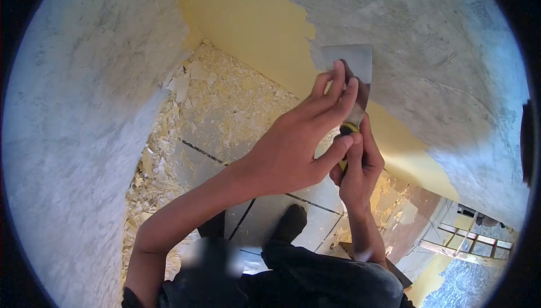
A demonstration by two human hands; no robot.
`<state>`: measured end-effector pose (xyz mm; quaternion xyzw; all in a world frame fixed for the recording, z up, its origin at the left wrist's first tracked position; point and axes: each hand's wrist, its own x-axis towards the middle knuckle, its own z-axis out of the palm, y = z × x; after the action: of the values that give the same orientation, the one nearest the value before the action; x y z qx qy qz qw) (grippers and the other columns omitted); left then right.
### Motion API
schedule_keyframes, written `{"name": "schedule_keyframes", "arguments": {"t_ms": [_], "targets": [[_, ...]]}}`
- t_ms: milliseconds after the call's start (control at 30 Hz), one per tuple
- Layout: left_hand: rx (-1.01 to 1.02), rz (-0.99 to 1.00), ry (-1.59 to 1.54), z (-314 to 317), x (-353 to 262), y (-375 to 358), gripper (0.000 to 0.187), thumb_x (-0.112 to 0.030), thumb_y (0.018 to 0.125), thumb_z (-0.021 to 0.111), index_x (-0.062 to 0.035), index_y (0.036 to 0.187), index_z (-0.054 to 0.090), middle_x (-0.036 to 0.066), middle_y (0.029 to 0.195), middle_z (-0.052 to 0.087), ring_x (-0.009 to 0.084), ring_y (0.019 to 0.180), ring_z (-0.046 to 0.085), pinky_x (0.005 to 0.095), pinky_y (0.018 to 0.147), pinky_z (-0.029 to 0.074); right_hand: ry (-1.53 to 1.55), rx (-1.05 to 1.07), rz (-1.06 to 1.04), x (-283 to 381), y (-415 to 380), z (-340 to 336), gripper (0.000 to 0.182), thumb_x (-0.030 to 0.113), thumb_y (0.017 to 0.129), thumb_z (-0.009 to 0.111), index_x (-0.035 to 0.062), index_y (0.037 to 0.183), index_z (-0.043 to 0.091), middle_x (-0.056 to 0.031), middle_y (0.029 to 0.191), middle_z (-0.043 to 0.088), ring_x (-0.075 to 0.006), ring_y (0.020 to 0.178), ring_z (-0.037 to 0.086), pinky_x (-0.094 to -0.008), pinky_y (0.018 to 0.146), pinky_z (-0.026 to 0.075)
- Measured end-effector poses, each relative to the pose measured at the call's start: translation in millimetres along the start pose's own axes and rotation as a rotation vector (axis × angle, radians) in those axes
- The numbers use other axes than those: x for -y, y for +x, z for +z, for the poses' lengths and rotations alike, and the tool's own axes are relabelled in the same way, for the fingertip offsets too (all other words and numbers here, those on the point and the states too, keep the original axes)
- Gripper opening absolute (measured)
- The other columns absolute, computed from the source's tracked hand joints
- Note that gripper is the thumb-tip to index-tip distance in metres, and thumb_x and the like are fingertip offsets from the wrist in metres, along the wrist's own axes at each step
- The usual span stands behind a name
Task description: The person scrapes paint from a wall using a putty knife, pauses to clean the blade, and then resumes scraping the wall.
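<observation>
A scraper (360,63) with a wide metal blade and a black and yellow handle is held up in front of the wall. My right hand (362,167) is wrapped round its handle. My left hand (315,116) has its fingers raised at the blade, with fingertips on or just before the metal, and its thumb near the right hand's thumb at the handle's top. Behind the blade, the wall (428,54) is bare grey above a strip of yellow paint (248,21) with a ragged edge.
Paint flakes (214,94) cover much of the tiled floor (265,218) along the wall's base. A grey wall (84,111) rises at the left. My foot (290,222) stands on the tiles. A wooden frame (468,246) is at the lower right.
</observation>
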<state>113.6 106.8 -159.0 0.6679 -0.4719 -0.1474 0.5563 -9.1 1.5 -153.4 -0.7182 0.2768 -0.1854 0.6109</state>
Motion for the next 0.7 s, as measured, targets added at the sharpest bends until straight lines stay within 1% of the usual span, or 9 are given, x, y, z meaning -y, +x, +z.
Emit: {"name": "schedule_keyframes", "arguments": {"t_ms": [200, 267, 300, 367, 433, 500, 567, 600, 700], "targets": [[-0.072, -0.011, 0.015, 2.0, -0.1, -1.7, 0.072, -0.022, 0.088, 0.062, -0.0003, 0.147, 0.025, 0.026, 0.154, 0.014, 0.0431, 0.141, 0.015, 0.0436, 0.113, 0.022, -0.026, 0.008, -0.036, -1.6, 4.7, 2.4, 0.039, 0.011, 0.100, 0.046, 0.0035, 0.138, 0.046, 0.0020, 0.076, 0.054, -0.0020, 0.054, 0.041, -0.0174, 0.045, 0.035], [0.059, -0.010, 0.021, -0.8, -1.1, -0.9, 0.073, -0.022, 0.089, 0.061, 0.0012, 0.147, 0.023, 0.027, 0.154, 0.012, 0.0433, 0.141, 0.013, 0.0439, 0.113, 0.022, -0.025, -0.010, -0.028, 0.0, 2.0, 1.4, 0.039, 0.010, 0.100, 0.047, 0.0037, 0.138, 0.046, 0.0023, 0.076, 0.054, -0.0021, 0.054, 0.042, -0.0175, 0.045, 0.035], [0.058, -0.011, 0.026, -2.3, -0.8, -0.5, 0.073, -0.022, 0.089, 0.061, 0.0012, 0.147, 0.023, 0.027, 0.154, 0.012, 0.0433, 0.141, 0.013, 0.0439, 0.113, 0.022, -0.038, 0.009, -0.036, 1.5, 1.7, -1.1, 0.039, 0.010, 0.100, 0.047, 0.0033, 0.138, 0.046, 0.0024, 0.076, 0.054, -0.0021, 0.054, 0.042, -0.0177, 0.045, 0.035], [-0.019, 0.004, -0.021, 0.0, -1.5, -0.8, 0.074, -0.023, 0.089, 0.061, 0.0022, 0.147, 0.023, 0.027, 0.154, 0.012, 0.0428, 0.142, 0.013, 0.0440, 0.113, 0.022, -0.060, 0.019, -0.031, -0.3, 1.9, -2.8, 0.039, 0.010, 0.100, 0.047, 0.0029, 0.138, 0.046, 0.0026, 0.076, 0.054, -0.0022, 0.055, 0.042, -0.0180, 0.045, 0.036], [-0.036, -0.003, -0.011, 1.9, -1.6, -1.3, 0.073, -0.024, 0.090, 0.061, 0.0020, 0.147, 0.023, 0.027, 0.154, 0.012, 0.0426, 0.142, 0.013, 0.0440, 0.113, 0.021, -0.074, 0.047, -0.121, -7.6, 13.4, 2.8, 0.039, 0.010, 0.100, 0.047, 0.0003, 0.138, 0.045, 0.0022, 0.076, 0.055, -0.0020, 0.053, 0.042, -0.0178, 0.045, 0.035], [-0.053, -0.011, 0.015, 0.0, -1.9, -1.2, 0.073, -0.024, 0.090, 0.061, 0.0018, 0.147, 0.023, 0.027, 0.154, 0.012, 0.0425, 0.142, 0.013, 0.0441, 0.113, 0.021, -0.047, 0.021, -0.053, 4.1, 4.3, 3.6, 0.039, 0.011, 0.100, 0.047, 0.0005, 0.137, 0.046, 0.0022, 0.075, 0.054, -0.0020, 0.053, 0.042, -0.0175, 0.046, 0.035], [0.067, 0.023, 0.040, -3.2, -3.2, -1.5, 0.065, -0.024, 0.092, 0.056, 0.0049, 0.143, 0.028, 0.031, 0.151, 0.017, 0.0442, 0.140, 0.019, 0.0448, 0.110, 0.030, 0.047, 0.020, -0.022, 2.7, -6.6, -2.6, 0.039, 0.009, 0.100, 0.045, 0.0040, 0.138, 0.046, 0.0033, 0.077, 0.053, -0.0017, 0.056, 0.041, -0.0169, 0.047, 0.035], [0.071, 0.019, 0.039, -4.3, -2.5, -1.1, 0.065, -0.024, 0.092, 0.056, 0.0049, 0.143, 0.028, 0.031, 0.151, 0.017, 0.0442, 0.140, 0.019, 0.0448, 0.110, 0.030, -0.085, -0.005, -0.063, 4.2, 0.3, -1.5, 0.038, 0.009, 0.100, 0.045, 0.0041, 0.138, 0.047, 0.0033, 0.078, 0.053, -0.0016, 0.057, 0.041, -0.0170, 0.047, 0.035], [-0.066, 0.031, 0.046, -2.4, -1.9, 2.7, 0.065, -0.024, 0.092, 0.055, 0.0048, 0.143, 0.028, 0.031, 0.151, 0.017, 0.0435, 0.140, 0.019, 0.0444, 0.110, 0.030, -0.026, 0.027, -0.051, 2.6, 14.4, 6.7, 0.038, 0.011, 0.100, 0.046, 0.0002, 0.137, 0.046, 0.0025, 0.077, 0.056, -0.0015, 0.053, 0.042, -0.0168, 0.045, 0.035]]}}
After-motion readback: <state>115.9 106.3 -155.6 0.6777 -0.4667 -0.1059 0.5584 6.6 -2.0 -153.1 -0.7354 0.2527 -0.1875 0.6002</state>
